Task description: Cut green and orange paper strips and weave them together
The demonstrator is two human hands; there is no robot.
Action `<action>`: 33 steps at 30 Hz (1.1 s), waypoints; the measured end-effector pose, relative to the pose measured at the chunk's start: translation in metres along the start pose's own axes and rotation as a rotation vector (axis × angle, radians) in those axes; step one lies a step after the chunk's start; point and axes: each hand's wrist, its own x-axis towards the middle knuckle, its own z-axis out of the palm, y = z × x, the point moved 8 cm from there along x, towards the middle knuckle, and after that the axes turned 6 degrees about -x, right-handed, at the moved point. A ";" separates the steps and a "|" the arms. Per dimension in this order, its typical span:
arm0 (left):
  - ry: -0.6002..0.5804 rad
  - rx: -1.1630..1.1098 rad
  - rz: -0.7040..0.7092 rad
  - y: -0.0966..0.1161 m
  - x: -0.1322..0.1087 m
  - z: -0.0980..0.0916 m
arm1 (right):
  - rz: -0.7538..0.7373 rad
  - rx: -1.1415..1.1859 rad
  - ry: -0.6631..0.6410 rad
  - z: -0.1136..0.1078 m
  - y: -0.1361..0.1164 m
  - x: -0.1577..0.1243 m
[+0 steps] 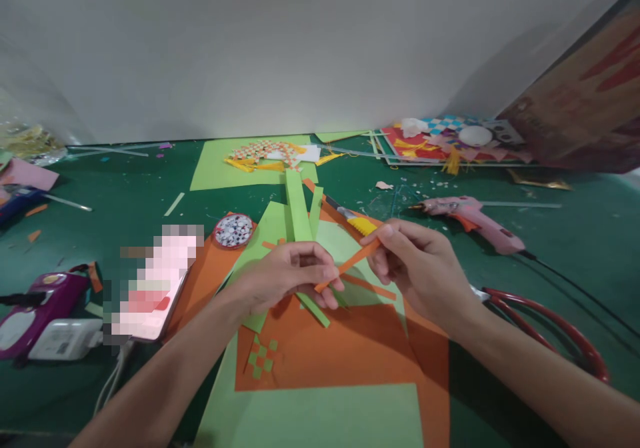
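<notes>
Between my two hands runs a narrow orange paper strip [359, 256], held slanting above the stacked paper. My left hand [295, 271] pinches its lower end between thumb and fingers. At the upper end, my right hand [413, 261] grips it the same way. Below lie an orange paper sheet [330, 361] and light green paper [310, 418]. A small woven green-and-orange checkered piece [261, 357] rests on the orange sheet. Loose green strips [315, 309] and another orange strip [373, 288] lie under my hands. Just beyond my right hand is a yellow-handled craft knife [357, 221].
A pink glue gun [473, 221] and red-handled scissors [555, 321] lie to the right. On the left are a phone [160, 288], a round box of googly eyes [233, 231] and a white charger [67, 339]. Woven paper crafts [267, 153] lie at the back by the wall.
</notes>
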 end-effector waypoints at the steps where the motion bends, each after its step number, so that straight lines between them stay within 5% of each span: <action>1: -0.001 -0.005 -0.010 -0.001 0.000 0.001 | -0.006 0.001 -0.003 0.000 0.000 0.000; 33: -0.093 0.079 -0.065 -0.010 -0.003 0.006 | -0.034 -0.178 -0.092 0.011 0.000 -0.004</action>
